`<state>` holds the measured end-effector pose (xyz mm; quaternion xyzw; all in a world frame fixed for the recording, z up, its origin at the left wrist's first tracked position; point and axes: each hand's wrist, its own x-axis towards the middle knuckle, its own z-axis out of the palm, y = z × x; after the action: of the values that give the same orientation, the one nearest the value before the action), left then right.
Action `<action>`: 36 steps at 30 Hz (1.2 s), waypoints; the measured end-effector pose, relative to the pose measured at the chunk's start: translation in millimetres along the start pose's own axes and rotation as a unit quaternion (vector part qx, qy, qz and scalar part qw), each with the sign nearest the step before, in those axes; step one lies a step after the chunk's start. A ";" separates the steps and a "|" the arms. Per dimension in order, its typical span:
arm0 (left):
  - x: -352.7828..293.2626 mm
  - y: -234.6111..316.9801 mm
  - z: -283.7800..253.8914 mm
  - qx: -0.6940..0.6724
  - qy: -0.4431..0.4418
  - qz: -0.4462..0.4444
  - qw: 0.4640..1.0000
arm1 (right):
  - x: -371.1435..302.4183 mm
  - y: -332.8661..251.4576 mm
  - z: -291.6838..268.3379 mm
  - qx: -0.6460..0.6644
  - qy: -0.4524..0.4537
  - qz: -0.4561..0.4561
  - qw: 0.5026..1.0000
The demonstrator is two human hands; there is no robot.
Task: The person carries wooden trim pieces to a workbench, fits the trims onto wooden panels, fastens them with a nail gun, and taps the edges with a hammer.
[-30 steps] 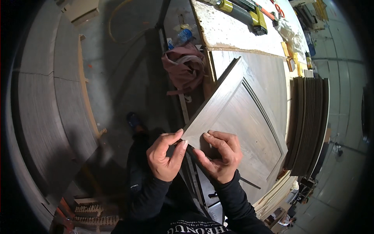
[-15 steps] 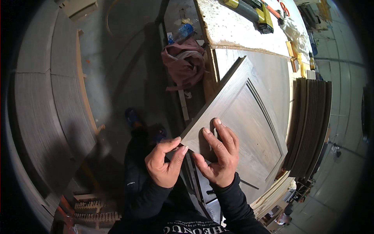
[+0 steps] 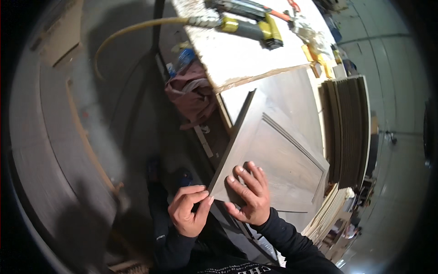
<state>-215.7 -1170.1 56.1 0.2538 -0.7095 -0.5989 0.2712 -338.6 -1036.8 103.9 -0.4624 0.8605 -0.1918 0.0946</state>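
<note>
A grey-brown wooden cabinet door (image 3: 287, 157) with a recessed centre panel and grooved inner edges lies at an angle on the bench, its near left corner jutting past the bench edge. At that corner is my left hand (image 3: 188, 211), thumb and fingers pinched together on the edge. Whether something small is also between the fingertips I cannot tell. My right hand (image 3: 252, 195) rests on the door's face close to the same corner, fingers spread and its thumb near the lower edge. Beneath the door lies another flat greyish board (image 3: 292, 93).
A yellow-and-black air tool (image 3: 246, 28) with a yellow hose (image 3: 132, 29) lies on the white bench top (image 3: 242, 57). Dark panels (image 3: 349, 132) stand stacked at the right, above pale strips (image 3: 325, 214). A brownish-pink cloth (image 3: 194, 98) hangs beside the bench. Grey boards (image 3: 50, 160) lie at the left.
The view has shifted, so the bench and door appear lower and further left, and more of the hose shows. The door looks turned slightly. Both hands stay at its corner.
</note>
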 end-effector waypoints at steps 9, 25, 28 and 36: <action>157.8 23.0 11.0 0.062 -0.102 0.201 0.972 | -11.1 6.1 3.0 0.034 -0.029 0.032 0.998; 318.6 53.7 83.6 0.509 -0.281 0.206 0.787 | 0.6 3.9 0.8 0.067 -0.011 0.019 0.998; 289.6 31.4 24.4 0.418 -0.312 0.266 0.811 | -0.2 3.5 1.8 0.064 -0.017 0.020 0.998; 190.5 13.1 -123.9 0.156 -0.421 -0.013 0.893 | 1.7 7.0 -13.4 0.007 -0.043 0.003 0.999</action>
<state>-268.8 -1386.8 101.2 0.0260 -0.8380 -0.5350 -0.1043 -349.4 -1031.5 113.2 -0.4674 0.8554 -0.1774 0.1352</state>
